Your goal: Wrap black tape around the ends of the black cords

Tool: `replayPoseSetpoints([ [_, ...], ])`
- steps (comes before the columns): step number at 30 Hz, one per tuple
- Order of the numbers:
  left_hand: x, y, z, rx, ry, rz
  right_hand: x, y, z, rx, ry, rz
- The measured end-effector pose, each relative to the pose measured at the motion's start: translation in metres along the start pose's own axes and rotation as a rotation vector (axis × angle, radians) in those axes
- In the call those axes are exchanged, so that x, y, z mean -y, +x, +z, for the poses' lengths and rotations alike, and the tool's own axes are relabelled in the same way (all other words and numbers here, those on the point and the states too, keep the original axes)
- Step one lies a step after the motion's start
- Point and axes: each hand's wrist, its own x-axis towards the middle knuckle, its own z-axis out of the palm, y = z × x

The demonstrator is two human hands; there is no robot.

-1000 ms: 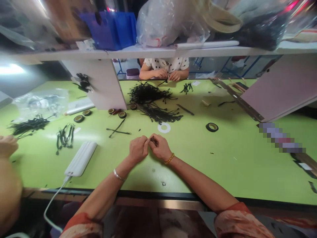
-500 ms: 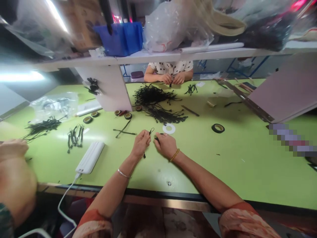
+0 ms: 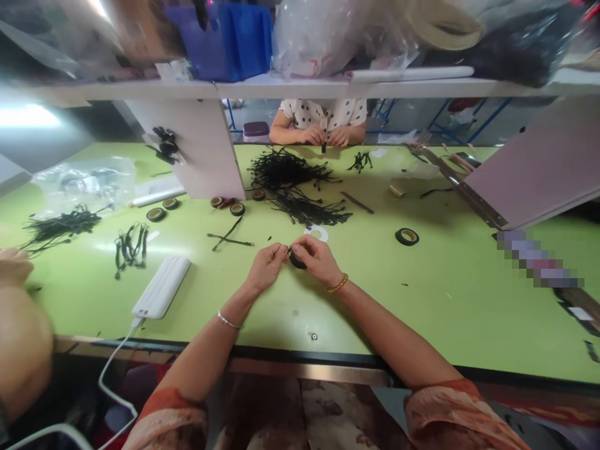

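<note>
Fingers pinched, my left hand point(image 3: 266, 269) holds a short black cord that is now mostly hidden in the grip. My right hand point(image 3: 319, 259) is closed around a roll of black tape point(image 3: 298, 260), its thumb and fingertips meeting those of the left hand at the cord. A white ring point(image 3: 317, 234) lies just behind my hands, partly covered by the right one. Two black cords point(image 3: 229, 236) lie crossed to the left. Beyond my hands spreads a large heap of black cords point(image 3: 285, 169).
A white power bank point(image 3: 162, 287) with a cable lies left, near several cords point(image 3: 131, 247). Tape rolls point(image 3: 156, 214) stand by a white upright panel point(image 3: 197, 150); another roll point(image 3: 407, 236) lies right. Across the table point(image 3: 375, 300) a person's hands point(image 3: 328, 135) work; another person's arm point(image 3: 21, 325) rests left.
My hands have come together, and the right hand has brought the tape roll to the cord. The cord's loop and tail no longer show. The view has shifted slightly.
</note>
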Motion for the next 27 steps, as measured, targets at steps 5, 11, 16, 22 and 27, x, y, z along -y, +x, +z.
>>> replayPoseSetpoints([
  [5,-0.006,-0.003,-0.004,0.101,0.025,0.119,0.000,-0.001,0.000,0.015,0.105,0.057],
  [11,0.000,0.000,-0.004,0.170,-0.070,0.024,0.001,-0.001,-0.003,0.010,0.025,0.086],
  [16,-0.003,-0.001,-0.001,0.125,0.030,0.037,-0.005,-0.001,-0.003,0.002,-0.040,0.089],
  [22,-0.001,-0.006,0.005,0.091,0.530,0.222,-0.015,-0.003,-0.002,0.008,-0.033,0.141],
  [27,0.003,-0.006,0.009,0.018,0.654,0.189,-0.015,-0.001,-0.004,-0.043,-0.069,0.110],
])
